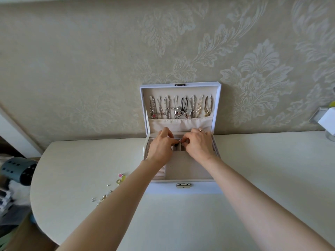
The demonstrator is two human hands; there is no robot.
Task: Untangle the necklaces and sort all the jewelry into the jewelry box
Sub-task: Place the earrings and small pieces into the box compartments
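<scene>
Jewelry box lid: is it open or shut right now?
Open. The lid stands upright, necklaces hanging inside it; left hand and right hand pinch a small piece over the exposed tray.

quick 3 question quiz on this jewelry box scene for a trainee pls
1. True or false: the lid of the jewelry box stands open, with necklaces hanging inside it.
2. Where on the table do the loose small pieces lie? A) left of the box B) right of the box C) behind the lid
3. The left hand and right hand both pinch a small piece over the box. Which hand wears a ring?
Key: 1 true; 2 A; 3 the right hand.
</scene>
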